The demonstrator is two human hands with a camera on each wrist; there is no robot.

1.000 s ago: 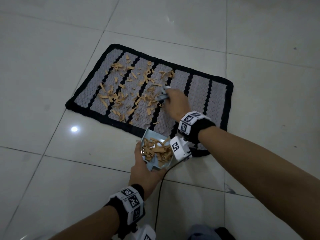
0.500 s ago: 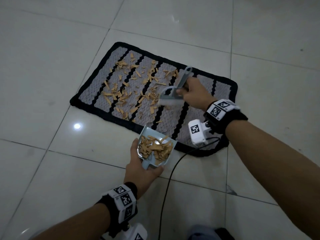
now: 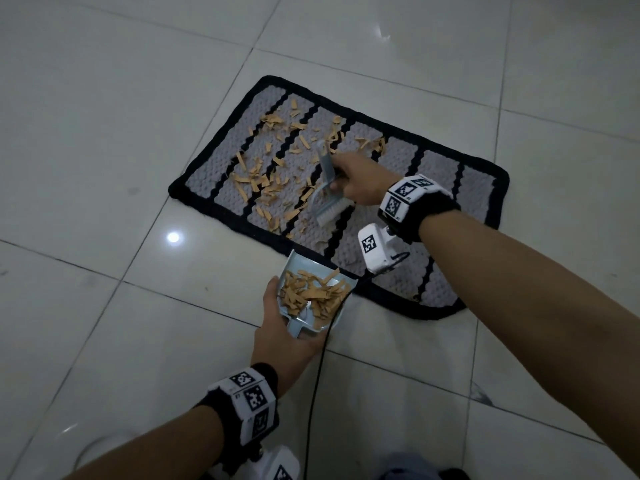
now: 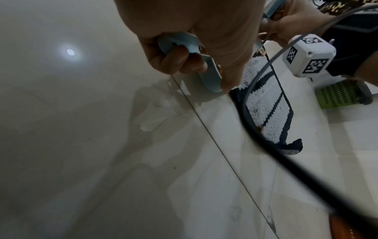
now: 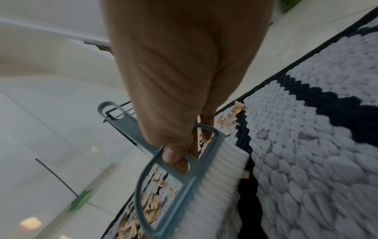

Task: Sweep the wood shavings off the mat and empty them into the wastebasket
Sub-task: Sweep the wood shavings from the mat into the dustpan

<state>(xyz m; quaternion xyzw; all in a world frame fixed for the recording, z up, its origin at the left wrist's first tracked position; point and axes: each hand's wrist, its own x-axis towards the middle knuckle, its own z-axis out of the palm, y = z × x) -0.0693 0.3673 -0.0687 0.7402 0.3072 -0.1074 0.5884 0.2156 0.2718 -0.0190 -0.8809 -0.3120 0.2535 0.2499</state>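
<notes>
the head view is showing the whole mat (image 3: 346,188) stretching across the centre of the frame, with wood shavings (image 3: 266,181) lying on its left stripes and a second heap sitting in the dustpan (image 3: 313,296) just below the mat's near edge. the left hand (image 3: 284,327) is gripping the dustpan's handle, fingers curling round it in the left wrist view (image 4: 180,63). only that view is catching a green wastebasket (image 4: 337,95) at the right edge. the right wrist view is showing the right hand (image 5: 184,80) clenching the brush (image 5: 194,186), thumb through its handle loop, white bristles blurring over the mat. compared with half a second ago, the brush is sitting lower and further left among the shavings, while the dustpan is staying put.
</notes>
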